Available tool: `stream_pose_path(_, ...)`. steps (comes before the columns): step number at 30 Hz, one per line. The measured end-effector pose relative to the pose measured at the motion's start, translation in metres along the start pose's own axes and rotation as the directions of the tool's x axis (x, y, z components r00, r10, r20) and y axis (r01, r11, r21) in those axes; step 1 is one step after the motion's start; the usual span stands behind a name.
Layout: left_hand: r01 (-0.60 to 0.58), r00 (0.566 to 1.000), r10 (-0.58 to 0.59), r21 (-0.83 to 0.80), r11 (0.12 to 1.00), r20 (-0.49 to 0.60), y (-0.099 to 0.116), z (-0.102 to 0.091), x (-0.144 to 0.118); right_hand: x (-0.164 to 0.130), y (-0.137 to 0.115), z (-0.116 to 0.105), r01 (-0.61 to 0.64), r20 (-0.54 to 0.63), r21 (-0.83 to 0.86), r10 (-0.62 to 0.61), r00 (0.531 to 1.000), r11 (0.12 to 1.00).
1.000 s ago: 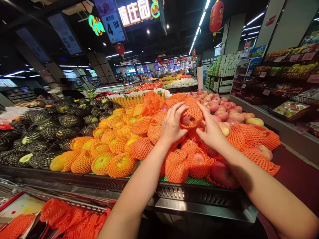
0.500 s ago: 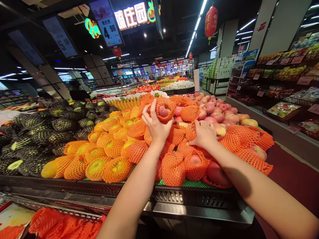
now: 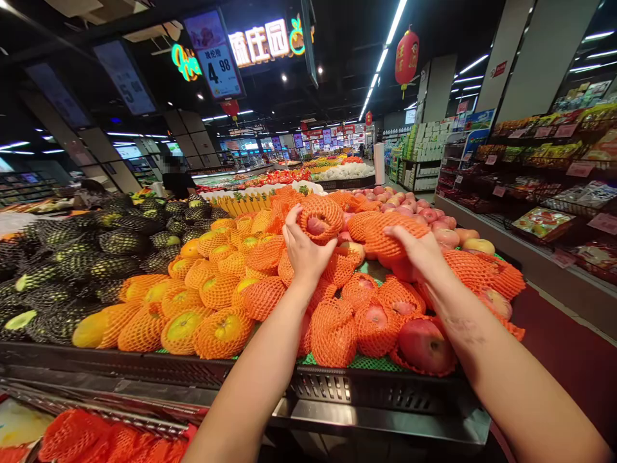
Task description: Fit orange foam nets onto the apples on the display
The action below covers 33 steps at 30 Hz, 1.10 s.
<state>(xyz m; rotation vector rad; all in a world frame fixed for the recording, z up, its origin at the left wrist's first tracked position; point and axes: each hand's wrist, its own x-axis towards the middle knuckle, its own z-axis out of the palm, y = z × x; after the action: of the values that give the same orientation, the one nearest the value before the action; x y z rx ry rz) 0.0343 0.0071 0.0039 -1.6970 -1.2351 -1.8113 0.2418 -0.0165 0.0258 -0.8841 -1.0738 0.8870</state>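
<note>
My left hand point(image 3: 307, 256) is closed around an apple in an orange foam net point(image 3: 322, 217), raised over the pile; reddish skin shows through the net's opening. To its right, my right hand point(image 3: 424, 254) grips a second foam-netted apple point(image 3: 380, 233), its thumb lying over the net. Part of that fruit is hidden behind the hand. Below both hands lie several netted apples point(image 3: 334, 331), and a red apple point(image 3: 427, 344) sits half out of its net at the front edge. A small gap among the apples shows under the right hand's fruit.
Yellow-orange netted fruit point(image 3: 186, 331) fills the left part of the black crate point(image 3: 366, 389), with dark-netted green fruit point(image 3: 116, 241) farther left. Bare apples point(image 3: 446, 238) lie behind on the right. Red foam nets point(image 3: 96, 437) are heaped at lower left. Snack shelves point(image 3: 544, 173) stand right.
My right hand has risen from among the apples with a netted apple in it, uncovering a gap there. My left hand keeps its hold, nearly in place.
</note>
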Motion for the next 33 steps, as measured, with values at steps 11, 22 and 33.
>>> stream_pose_path(11, -0.032, 0.996, 0.038, -0.078, 0.996, 0.085, 0.003, 0.002, 0.0, 0.002, 0.006, -0.014, 0.304, -0.092, -0.592, -0.437, 0.895, 0.747)
stream_pose_path(22, -0.162, 0.977, 0.182, -0.167, 0.973, 0.113, 0.003, 0.002, 0.0, -0.008, 0.001, -0.012, 0.425, 0.465, -0.82, 0.015, 0.885, 0.383)
stream_pose_path(33, -0.294, 0.922, 0.279, 0.014, 0.956, 0.27, 0.01, 0.002, -0.004, 0.01, 0.006, -0.031, 0.186, 0.15, -0.98, 0.343, 0.927, -0.076)
